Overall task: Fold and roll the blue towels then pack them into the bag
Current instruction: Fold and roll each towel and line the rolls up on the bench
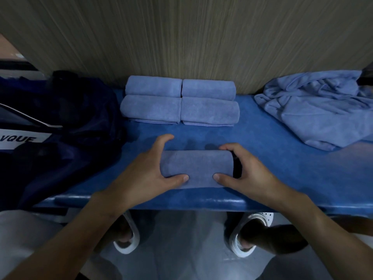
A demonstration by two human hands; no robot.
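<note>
A rolled blue towel (196, 168) is being gripped at its ends by the left hand (145, 170) and right hand (248, 170), fingers curled round it, near the table's (282, 178) front edge. A finished stack (179, 101) is being kept behind it, a dark bag (60, 122) at left.

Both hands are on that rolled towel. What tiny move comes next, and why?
Probably lift the rolled towel forward to join the four finished rolls by the wall: it looks fully rolled, and the left hand and right hand grip its ends.
</note>
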